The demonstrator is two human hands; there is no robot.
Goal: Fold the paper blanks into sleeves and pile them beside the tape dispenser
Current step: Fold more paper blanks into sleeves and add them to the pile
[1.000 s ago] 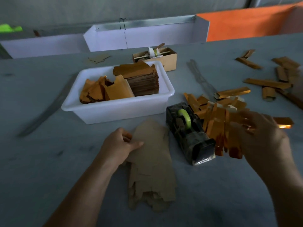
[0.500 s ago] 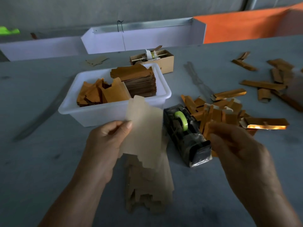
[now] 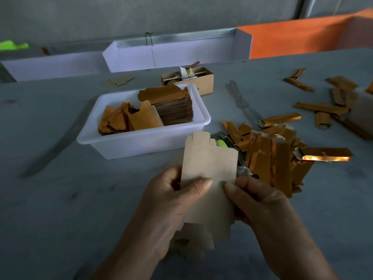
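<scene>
Both hands, the left hand (image 3: 171,201) and the right hand (image 3: 260,201), have a pinching grip on one flat, tan, notched paper blank (image 3: 210,178), held up over the grey desk (image 3: 60,199) in front of the dark tape dispenser (image 3: 224,142). To fold it well, I would press along the faint scored lines with the thumbs, keeping edges aligned. The matte, stiff sheet contrasts with the glossy orange-gold folded sleeves (image 3: 272,158) piled just beside the dispenser.

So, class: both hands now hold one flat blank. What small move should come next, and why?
Probably fold one side panel inward along its crease. The paper blank is still flat, pinched by the left hand and right hand, while finished sleeves already lie by the tape dispenser.
</scene>
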